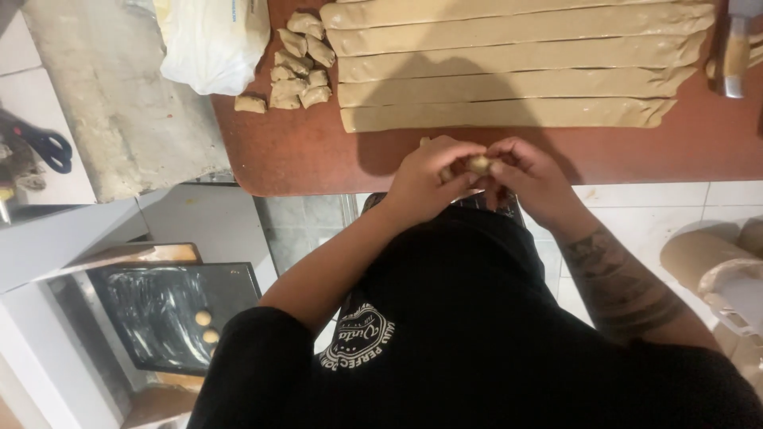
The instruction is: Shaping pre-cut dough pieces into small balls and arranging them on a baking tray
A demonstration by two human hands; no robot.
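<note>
My left hand and my right hand meet at the near edge of a reddish-brown table, and their fingertips pinch a small piece of tan dough between them. Just beyond the hands lie several long strips of flat dough, cut side by side. To the left of the strips sits a pile of small cut dough pieces, with one piece apart from it.
A white plastic bag rests at the table's left corner. A dark tray lined with plastic holds two dough balls low at the left. A knife handle lies at the far right. Black-handled scissors lie on the left counter.
</note>
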